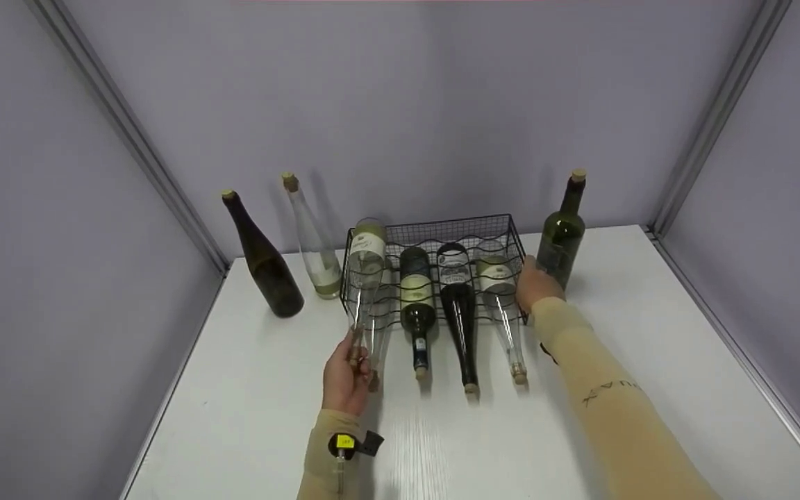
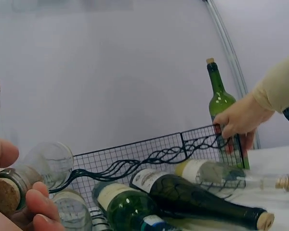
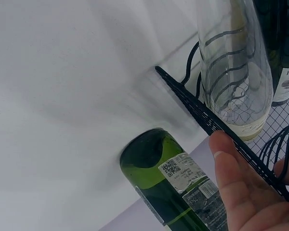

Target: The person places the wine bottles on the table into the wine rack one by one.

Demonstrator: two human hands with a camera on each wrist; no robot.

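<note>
My left hand [image 1: 344, 378] grips the corked neck of a clear glass bottle [image 1: 368, 260]. Its labelled body lies at the left end of a black wire bottle rack [image 1: 442, 221], above another clear bottle [image 1: 376, 340]. On the right, my right hand [image 1: 537, 286] holds the rack's side, thumb and fingers around the wire edge [image 3: 202, 115]. Between the hands, a green bottle [image 1: 417, 316], a dark bottle [image 1: 462, 319] and a clear bottle [image 1: 504, 312] lie in the rack, corks toward me.
An upright green bottle [image 1: 561, 239] stands just beyond my right hand. Left of the rack stand a dark brown bottle [image 1: 268, 271] and a clear corked bottle [image 1: 313, 243]. Grey panels [image 1: 400, 104] enclose the white table [image 1: 428, 444] at the back and sides.
</note>
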